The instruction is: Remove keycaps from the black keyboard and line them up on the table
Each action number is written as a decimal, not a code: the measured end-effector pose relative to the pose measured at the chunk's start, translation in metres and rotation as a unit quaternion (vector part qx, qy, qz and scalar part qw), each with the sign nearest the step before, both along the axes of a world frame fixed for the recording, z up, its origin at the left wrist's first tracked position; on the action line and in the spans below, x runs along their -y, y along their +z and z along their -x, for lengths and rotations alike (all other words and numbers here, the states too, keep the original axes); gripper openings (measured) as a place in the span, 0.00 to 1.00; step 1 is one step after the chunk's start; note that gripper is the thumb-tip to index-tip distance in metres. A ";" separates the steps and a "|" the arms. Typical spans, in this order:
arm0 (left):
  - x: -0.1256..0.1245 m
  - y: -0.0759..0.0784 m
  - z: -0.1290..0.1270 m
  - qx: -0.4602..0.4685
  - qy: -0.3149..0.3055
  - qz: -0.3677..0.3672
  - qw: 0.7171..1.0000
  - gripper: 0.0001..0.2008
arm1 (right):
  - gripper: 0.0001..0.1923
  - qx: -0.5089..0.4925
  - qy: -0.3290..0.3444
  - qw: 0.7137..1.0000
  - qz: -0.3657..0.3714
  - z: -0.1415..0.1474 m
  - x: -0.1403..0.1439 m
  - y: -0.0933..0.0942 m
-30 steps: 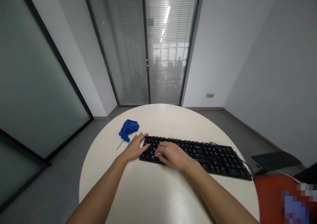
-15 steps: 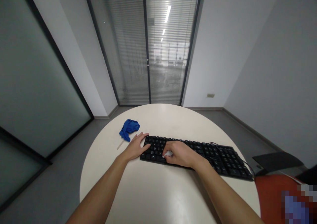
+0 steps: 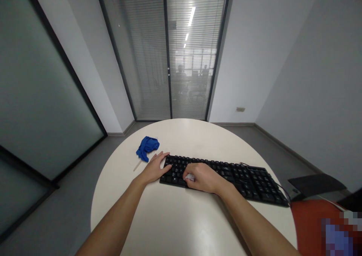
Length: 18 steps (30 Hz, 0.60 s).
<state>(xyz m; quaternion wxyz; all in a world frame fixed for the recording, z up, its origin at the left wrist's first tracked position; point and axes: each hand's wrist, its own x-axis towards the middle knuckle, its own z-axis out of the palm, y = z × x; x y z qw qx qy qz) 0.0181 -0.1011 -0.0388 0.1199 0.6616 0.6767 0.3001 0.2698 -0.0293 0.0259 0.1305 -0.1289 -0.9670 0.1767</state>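
Note:
A black keyboard (image 3: 226,173) lies slantwise across the round table, its right end nearer to me. My left hand (image 3: 155,168) rests at the keyboard's left end, fingers spread, with the thumb over the keys. Closed over the left-middle keys, my right hand (image 3: 201,177) grips a small white wad (image 3: 190,177) that looks like tissue or cloth. Most of the wad is hidden by the fingers, and so are the keys under the hand. A crumpled blue cloth (image 3: 147,147) lies just beyond my left hand, with a thin pale stick (image 3: 137,166) beside it.
The round cream table (image 3: 169,218) carries all of this. A cable (image 3: 283,188) runs along the keyboard's right end. At the right stands a red chair (image 3: 307,226) with a dark flat part (image 3: 316,186) behind it. Glass panels with blinds (image 3: 192,78) stand beyond the table.
My right hand has shifted slightly left along the keys with the white wad in it. My left hand, the keyboard and the blue cloth stay where they were.

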 end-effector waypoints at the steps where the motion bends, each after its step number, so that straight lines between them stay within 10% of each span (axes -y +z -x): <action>1: 0.000 0.000 0.000 0.000 0.001 0.000 1.000 0.29 | 0.11 -0.002 0.004 1.000 0.000 0.000 0.000 0.000; 18: 0.001 -0.001 0.001 0.009 0.003 0.001 1.000 0.29 | 0.11 0.039 -0.028 0.998 0.027 -0.013 -0.010 0.007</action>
